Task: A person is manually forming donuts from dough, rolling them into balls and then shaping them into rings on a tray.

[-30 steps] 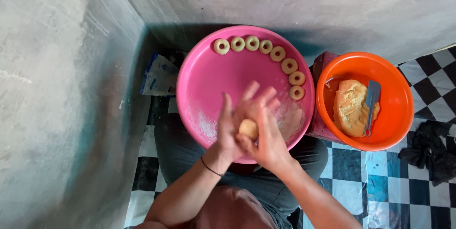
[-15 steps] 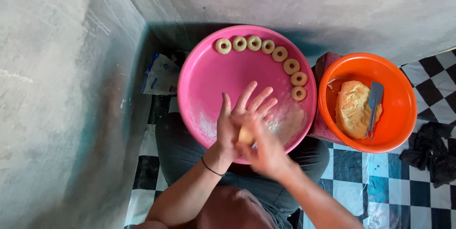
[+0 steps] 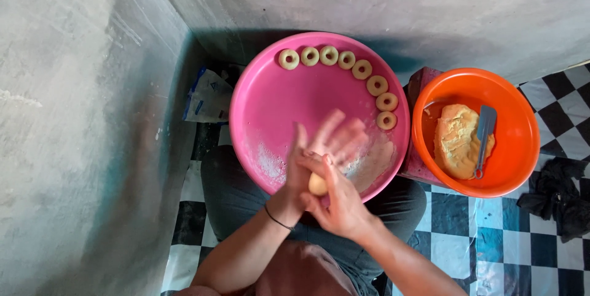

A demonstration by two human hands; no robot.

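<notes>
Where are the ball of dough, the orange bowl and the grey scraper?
ball of dough (image 3: 318, 183), head view, on its pale surface showing between the palms.
orange bowl (image 3: 515, 98), head view, on its bare inner wall.
grey scraper (image 3: 485, 125), head view, on its blade.

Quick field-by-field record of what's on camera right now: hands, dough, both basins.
left hand: palm pressed against dough ball
right hand: cupped over the ball from the other side
pink basin: eight dough rings along far rim, flour patch near hands
orange basin: dough lump, grey scraper
floor: checkered tiles, dark cloth
</notes>
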